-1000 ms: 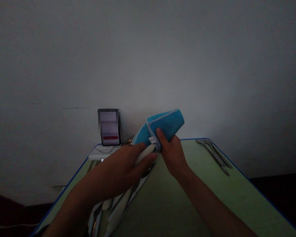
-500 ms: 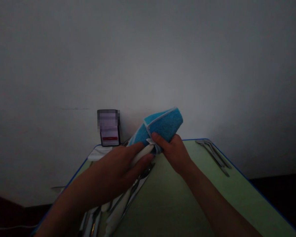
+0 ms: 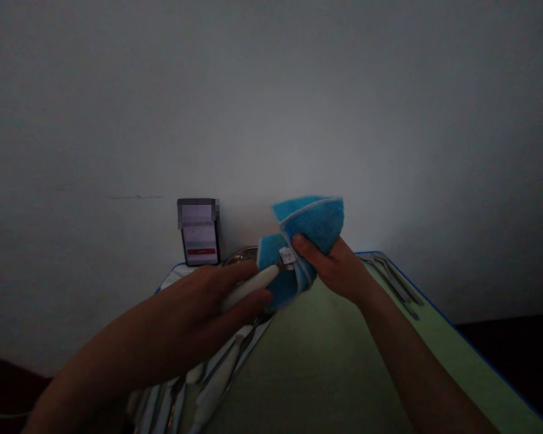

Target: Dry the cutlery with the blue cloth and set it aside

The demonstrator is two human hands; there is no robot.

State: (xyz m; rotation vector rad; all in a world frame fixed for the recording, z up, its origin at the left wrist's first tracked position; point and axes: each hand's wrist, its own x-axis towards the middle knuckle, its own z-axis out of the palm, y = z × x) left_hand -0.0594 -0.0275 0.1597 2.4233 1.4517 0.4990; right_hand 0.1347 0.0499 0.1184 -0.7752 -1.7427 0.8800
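Observation:
A white-handled utensil [image 3: 253, 286] is gripped in my left hand [image 3: 194, 307], its handle lying between thumb and fingers. The far end of it runs into a folded blue cloth [image 3: 317, 223] with pale edging and a small white tag, so its head is hidden and I cannot tell its kind. My right hand [image 3: 339, 268] is closed on the cloth, thumb on the near side. Beneath my left hand, several pieces of cutlery [image 3: 221, 377], some with white handles, lie on the green table [image 3: 326, 367].
Metal cutlery [image 3: 396, 283] lies near the table's right edge. A phone [image 3: 201, 238] stands against the wall [image 3: 271, 108] at the back left. Beside it is the rim of a round shiny metal dish [image 3: 241, 254], partly covered by my left hand.
The cloth and my right hand have moved a little right, while my left hand has shifted left with the utensil. The cloth has opened out around the utensil, showing more of its tag.

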